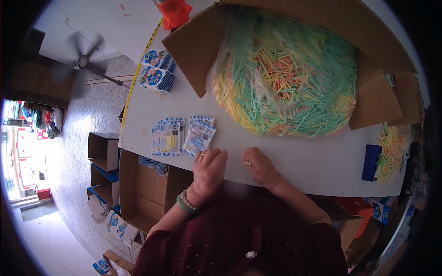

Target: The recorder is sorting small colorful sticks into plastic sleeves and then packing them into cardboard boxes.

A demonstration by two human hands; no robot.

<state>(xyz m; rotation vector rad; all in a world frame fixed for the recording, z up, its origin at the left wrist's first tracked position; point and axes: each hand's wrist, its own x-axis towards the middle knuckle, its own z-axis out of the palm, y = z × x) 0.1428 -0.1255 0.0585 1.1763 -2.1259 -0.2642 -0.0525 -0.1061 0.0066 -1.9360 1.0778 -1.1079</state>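
Right hand (261, 169) closed on a few thin pastel sticks (247, 163). Left hand (209, 172) curled by the printed sachets (199, 135) on the table (193, 102); can't tell its grip. Pinch lightly, ends level, should avoid snapping. Bulk sticks (278, 76) ahead.

Small sticks (248, 163) poke from the right grip (260, 167) over a white tabletop (301, 163). Blue-and-white packets (199, 136) lie flat and overlapping in two clusters just beyond the left grip (210, 171), one showing yellow sticks within. To the right, loose green, yellow and pink sticks (285, 79) fill a clear plastic bag (215, 79).
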